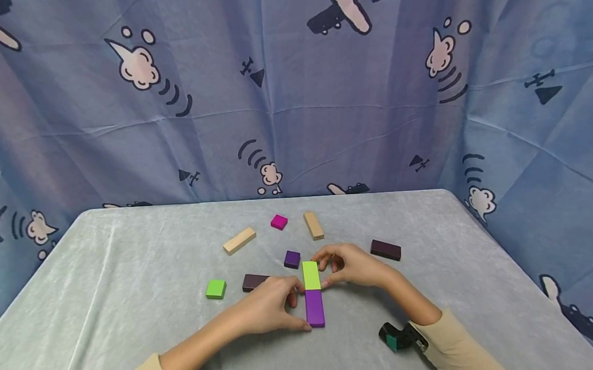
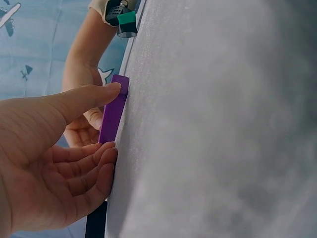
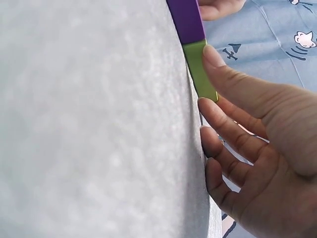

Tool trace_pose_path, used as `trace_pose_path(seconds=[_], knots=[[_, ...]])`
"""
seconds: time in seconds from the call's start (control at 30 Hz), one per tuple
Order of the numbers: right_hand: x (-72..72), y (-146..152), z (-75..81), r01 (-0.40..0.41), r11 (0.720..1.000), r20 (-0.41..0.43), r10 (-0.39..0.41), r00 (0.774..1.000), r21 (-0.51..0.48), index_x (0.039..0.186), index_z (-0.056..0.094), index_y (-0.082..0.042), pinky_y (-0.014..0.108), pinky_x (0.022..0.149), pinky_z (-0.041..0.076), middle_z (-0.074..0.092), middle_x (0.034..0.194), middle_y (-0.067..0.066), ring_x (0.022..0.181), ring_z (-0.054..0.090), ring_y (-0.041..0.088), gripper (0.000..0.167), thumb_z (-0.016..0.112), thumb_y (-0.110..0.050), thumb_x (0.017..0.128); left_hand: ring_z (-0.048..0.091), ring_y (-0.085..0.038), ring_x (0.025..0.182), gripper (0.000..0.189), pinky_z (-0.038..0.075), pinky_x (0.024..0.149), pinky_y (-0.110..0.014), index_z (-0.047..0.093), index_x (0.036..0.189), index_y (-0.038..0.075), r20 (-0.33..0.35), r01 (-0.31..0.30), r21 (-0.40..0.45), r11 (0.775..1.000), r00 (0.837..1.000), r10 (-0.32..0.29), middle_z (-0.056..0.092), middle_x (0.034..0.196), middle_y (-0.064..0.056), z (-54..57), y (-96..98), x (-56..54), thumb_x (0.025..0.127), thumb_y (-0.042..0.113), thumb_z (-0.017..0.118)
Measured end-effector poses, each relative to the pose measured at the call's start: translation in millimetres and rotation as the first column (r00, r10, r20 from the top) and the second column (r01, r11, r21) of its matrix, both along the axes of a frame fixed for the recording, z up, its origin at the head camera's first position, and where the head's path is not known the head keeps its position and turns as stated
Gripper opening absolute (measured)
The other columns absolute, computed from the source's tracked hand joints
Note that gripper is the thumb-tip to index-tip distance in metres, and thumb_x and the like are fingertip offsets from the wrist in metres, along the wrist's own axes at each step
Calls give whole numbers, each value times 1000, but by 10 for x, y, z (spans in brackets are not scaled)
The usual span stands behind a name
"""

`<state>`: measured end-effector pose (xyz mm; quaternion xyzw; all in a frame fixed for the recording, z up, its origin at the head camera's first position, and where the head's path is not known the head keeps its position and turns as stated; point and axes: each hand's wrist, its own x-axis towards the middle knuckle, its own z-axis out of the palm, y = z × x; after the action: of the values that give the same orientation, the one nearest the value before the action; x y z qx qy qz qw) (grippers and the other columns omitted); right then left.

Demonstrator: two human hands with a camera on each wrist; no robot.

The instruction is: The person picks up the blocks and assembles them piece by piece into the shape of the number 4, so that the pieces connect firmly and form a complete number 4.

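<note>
Two oblong blocks, one yellow-green (image 1: 311, 275) and one purple (image 1: 315, 308), lie end to end in a line on the table, the purple one nearer me. My left hand (image 1: 268, 306) holds the purple block from its left side. Its thumb is on the near end and its fingertips are by the far end, as the left wrist view shows. With thumb and index finger, my right hand (image 1: 355, 266) pinches the yellow-green block, the index at its far end. In the right wrist view, the other fingers (image 3: 213, 173) curl loosely beside the cloth.
Left of the line lie a dark brown block (image 1: 254, 281), partly behind my left hand, and a green square block (image 1: 215, 289). Beyond are a dark purple cube (image 1: 292, 259), a magenta block (image 1: 279, 222) and two wooden blocks (image 1: 239, 241). Another dark block (image 1: 386, 249) lies right.
</note>
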<state>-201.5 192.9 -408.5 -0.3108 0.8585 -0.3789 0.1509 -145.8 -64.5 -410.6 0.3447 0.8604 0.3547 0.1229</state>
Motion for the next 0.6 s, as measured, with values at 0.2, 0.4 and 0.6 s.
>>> trace_pose_path(seconds=[0.2, 0.4, 0.6], knots=[[5, -11, 14, 3, 1000, 3, -3, 1000, 1, 125, 69, 3, 23, 72, 50, 71, 100, 5, 79, 56, 7, 45, 87, -8, 86, 53, -2, 71, 51, 47, 67, -21, 68, 111, 3, 12, -10, -8, 1000, 1000, 10, 61, 81, 6, 12, 6, 3, 77, 29, 96], [6, -15, 13, 8, 1000, 4, -8, 1000, 3, 125, 69, 3, 23, 72, 49, 71, 100, 4, 79, 55, 7, 45, 88, -8, 86, 53, -2, 71, 51, 47, 67, -21, 68, 110, 2, 5, -11, -9, 1000, 1000, 11, 61, 81, 6, 1, 3, 2, 77, 29, 96], [10, -18, 14, 8, 1000, 5, -8, 1000, 4, 126, 69, 3, 23, 72, 49, 71, 100, 5, 80, 55, 8, 46, 88, -8, 86, 52, -1, 71, 51, 47, 66, -21, 68, 110, 1, 10, -11, -8, 1000, 1000, 11, 61, 81, 6, 7, 8, 5, 77, 28, 96]])
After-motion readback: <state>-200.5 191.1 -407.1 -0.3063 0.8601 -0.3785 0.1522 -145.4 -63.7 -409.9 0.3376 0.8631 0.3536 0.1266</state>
